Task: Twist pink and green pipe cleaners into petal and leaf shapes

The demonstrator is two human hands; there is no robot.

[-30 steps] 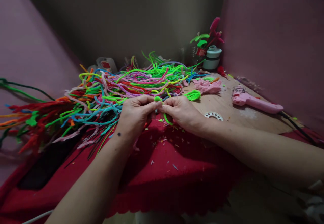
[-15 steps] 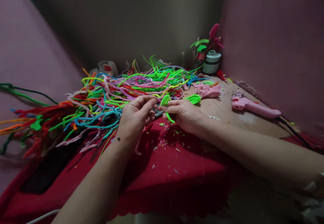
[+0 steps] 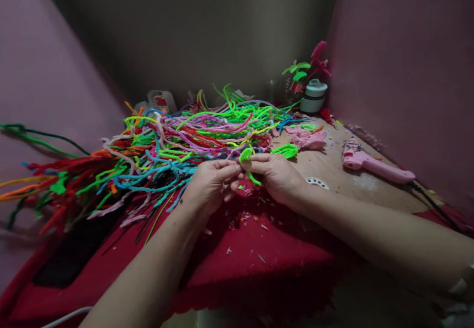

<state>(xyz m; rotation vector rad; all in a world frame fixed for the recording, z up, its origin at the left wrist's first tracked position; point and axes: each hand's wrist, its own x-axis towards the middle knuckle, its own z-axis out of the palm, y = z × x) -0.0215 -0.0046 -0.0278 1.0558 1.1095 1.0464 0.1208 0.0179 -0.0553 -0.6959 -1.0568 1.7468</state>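
Observation:
My right hand pinches a bright green pipe cleaner between thumb and fingers. Its upper end is bent into a rounded, leaf-like loop, and a short tail hangs below the fingertips. My left hand meets it from the other side, thumb and forefinger closed at the base of the green piece; the exact grip point is hidden. Just beyond my right hand lies a looped green pipe cleaner bundle. A large heap of coloured pipe cleaners spreads behind and left of my hands.
A pink hot glue gun with a black cord rests on a brown board at right. Pink fuzzy pieces, a white jar and pipe cleaner flowers stand farther back. Fibre scraps dot the red cloth. A dark flat object lies left.
My left hand has come in to the right, and its fingertips now meet my right fingertips at the green pipe cleaner. The whole view has shifted slightly.

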